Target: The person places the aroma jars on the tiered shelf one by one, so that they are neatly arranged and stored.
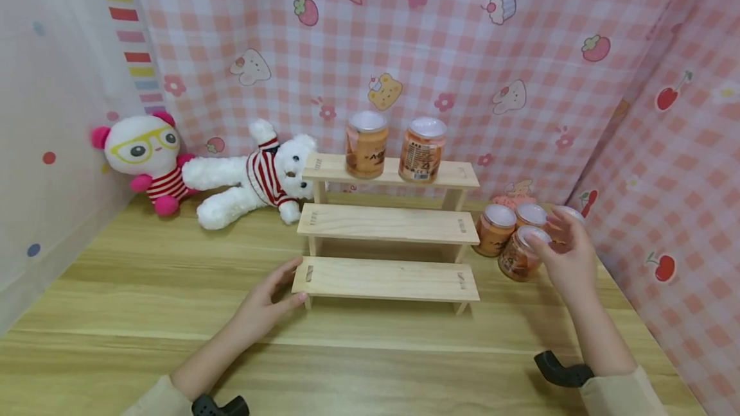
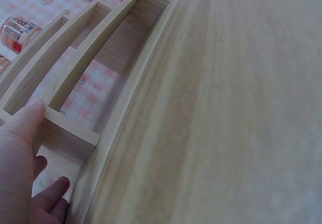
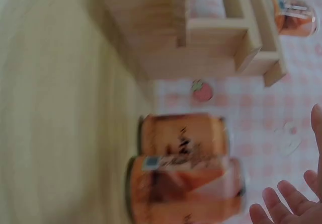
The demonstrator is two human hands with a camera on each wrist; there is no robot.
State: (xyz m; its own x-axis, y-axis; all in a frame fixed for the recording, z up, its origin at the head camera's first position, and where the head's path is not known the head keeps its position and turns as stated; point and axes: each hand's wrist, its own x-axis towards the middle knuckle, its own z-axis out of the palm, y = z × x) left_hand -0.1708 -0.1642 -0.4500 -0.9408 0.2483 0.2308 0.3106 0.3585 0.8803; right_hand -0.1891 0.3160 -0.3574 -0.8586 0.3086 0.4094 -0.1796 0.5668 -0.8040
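A three-tier wooden stand holds two orange-labelled cans with pale lids, one beside the other, on its top tier. My left hand touches the left end of the lowest tier; in the left wrist view its thumb lies against the wood. To the right of the stand, several similar cans stand grouped, with a front can and one behind it on the left. My right hand is over the group's right side, fingers spread; in the right wrist view the fingers are apart from the cans.
A plush panda with yellow glasses and a white plush bear in a striped shirt are at the back left of the wooden table. A pink checked curtain hangs behind. Something pink is behind the cans.
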